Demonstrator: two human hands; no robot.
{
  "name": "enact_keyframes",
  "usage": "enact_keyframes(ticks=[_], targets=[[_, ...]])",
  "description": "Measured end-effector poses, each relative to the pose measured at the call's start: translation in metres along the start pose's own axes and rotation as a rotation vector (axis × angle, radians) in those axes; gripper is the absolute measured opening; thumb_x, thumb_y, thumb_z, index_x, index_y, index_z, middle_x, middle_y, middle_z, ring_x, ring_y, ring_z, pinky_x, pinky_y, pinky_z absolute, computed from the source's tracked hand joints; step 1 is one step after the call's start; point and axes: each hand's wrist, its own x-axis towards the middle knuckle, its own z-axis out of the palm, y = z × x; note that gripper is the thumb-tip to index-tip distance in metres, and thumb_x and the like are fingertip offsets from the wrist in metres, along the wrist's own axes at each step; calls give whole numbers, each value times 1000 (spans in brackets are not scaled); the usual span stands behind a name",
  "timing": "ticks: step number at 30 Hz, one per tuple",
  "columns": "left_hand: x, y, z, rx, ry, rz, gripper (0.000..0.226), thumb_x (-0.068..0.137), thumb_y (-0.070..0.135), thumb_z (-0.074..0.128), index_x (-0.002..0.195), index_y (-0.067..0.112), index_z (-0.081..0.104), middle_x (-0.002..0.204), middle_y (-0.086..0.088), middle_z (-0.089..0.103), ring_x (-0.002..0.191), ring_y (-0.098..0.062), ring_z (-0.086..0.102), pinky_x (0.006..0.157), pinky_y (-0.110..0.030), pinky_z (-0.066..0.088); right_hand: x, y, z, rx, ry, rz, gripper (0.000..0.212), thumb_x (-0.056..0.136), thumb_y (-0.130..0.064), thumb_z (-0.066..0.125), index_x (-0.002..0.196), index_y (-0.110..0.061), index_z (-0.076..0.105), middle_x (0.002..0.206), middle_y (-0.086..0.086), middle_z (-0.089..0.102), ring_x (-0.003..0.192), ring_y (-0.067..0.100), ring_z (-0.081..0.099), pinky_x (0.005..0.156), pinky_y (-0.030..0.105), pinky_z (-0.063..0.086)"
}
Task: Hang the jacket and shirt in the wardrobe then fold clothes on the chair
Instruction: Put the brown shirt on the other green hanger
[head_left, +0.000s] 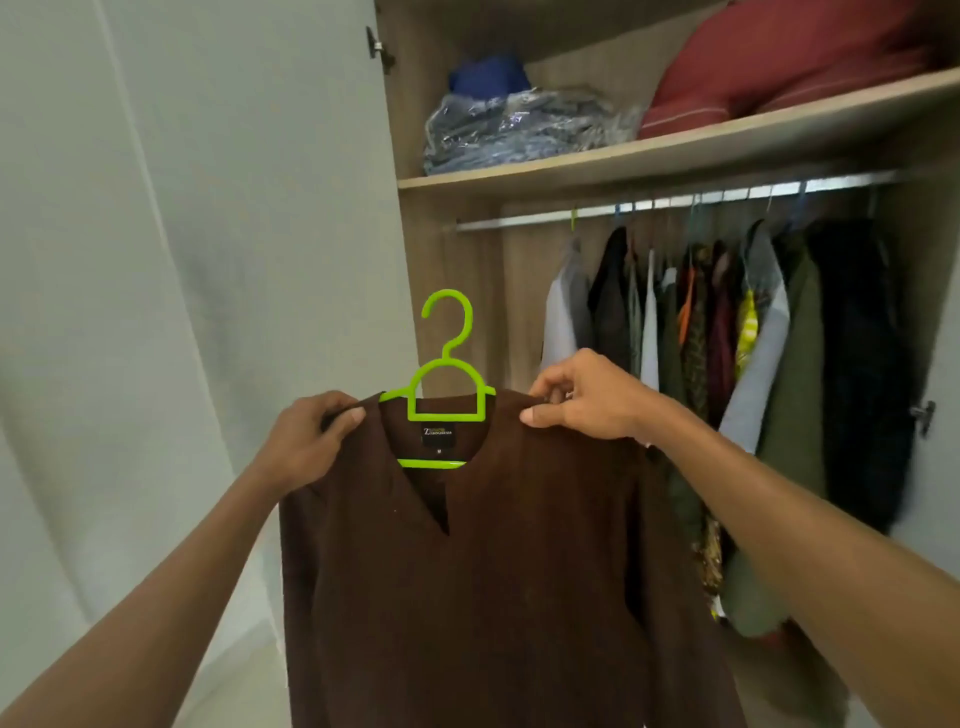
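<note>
An open wooden wardrobe (447, 249) fills the right side of the view, its pale door (234, 208) swung out to the left. A shelf (675, 150) runs across the upper part, holding a red cushion (779, 67), a bundle wrapped in clear plastic (524, 130) and a blue item (488, 75) behind it. Below the shelf a metal rail (675, 200) carries a tight row of hanging clothes (753, 332) in grey, green, dark and patterned fabrics. Soft, even light falls throughout.

I can make out one black neck label (438, 435) inside the brown shirt (509, 571), mid-frame: a large "Z", then small print (too blurred to read).
</note>
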Motion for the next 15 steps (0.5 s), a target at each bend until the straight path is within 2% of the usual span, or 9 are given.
enact_keyframes(ticks=[3, 5, 8, 12, 15], targets=[[63, 12, 47, 7, -21, 52, 14, 101, 20, 56, 98, 15, 69, 90, -1, 70, 89, -23, 64, 81, -36, 49, 17, 33, -26, 131, -10, 67, 12, 84, -23, 80, 94, -21, 75, 68, 6, 60, 61, 8, 56, 63, 21, 45], [95, 19, 73, -15, -14, 65, 16, 101, 20, 54, 99, 13, 68, 92, -4, 69, 89, -24, 63, 78, -34, 46, 24, 47, -37, 203, 4, 106, 10, 88, -19, 76, 98, -20, 73, 67, 2, 62, 60, 7, 58, 60, 16, 45], [136, 26, 108, -51, 10, 58, 17, 102, 17, 51, 100, 7, 64, 94, -8, 66, 91, -27, 60, 76, -30, 38, 42, 63, -44, 362, 37, 163, 8, 92, -17, 70, 99, -14, 74, 76, 3, 73, 70, 8, 67, 69, 23, 54], [186, 25, 146, -109, 27, 31, 16, 103, 15, 49, 97, 3, 59, 94, -14, 60, 91, -34, 57, 74, -31, 34, 85, 76, -51, 418, 82, 171, 22, 93, -10, 67, 115, -14, 69, 74, 11, 63, 74, 24, 60, 79, 36, 51], [224, 22, 166, -170, 50, 38, 12, 103, 12, 47, 93, 10, 54, 93, -11, 57, 89, -28, 53, 74, -29, 33, 122, 84, -49, 442, 141, 148, 29, 92, -5, 66, 120, -14, 67, 70, 9, 65, 74, 25, 59, 82, 40, 51]])
